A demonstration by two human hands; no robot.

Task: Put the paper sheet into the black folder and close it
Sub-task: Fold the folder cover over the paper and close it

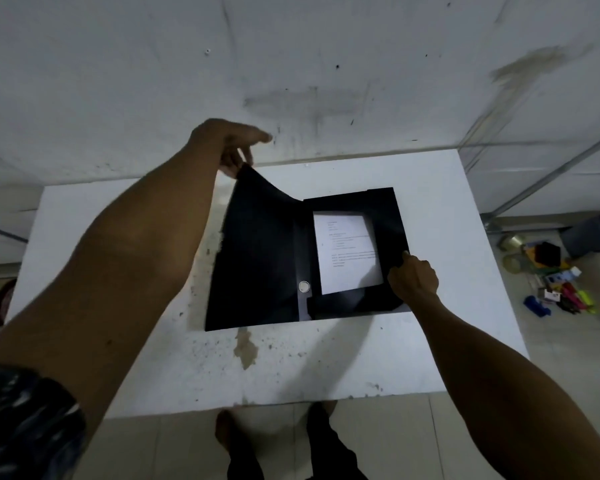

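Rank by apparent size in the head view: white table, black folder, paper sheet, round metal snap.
1. white table
2. black folder
3. paper sheet
4. round metal snap
All rest at similar depth, so the order is safe.

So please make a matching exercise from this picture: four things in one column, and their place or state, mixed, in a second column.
Things:
1. paper sheet
2. left hand
3. right hand
4. silver round button

Places or states:
A. rests on the right edge of the black folder
B. pinches the top corner of the raised cover
C. lies inside the right half of the folder
D. sits near the folder's spine, low down

Pairs: 1-C, 2-B, 3-A, 4-D
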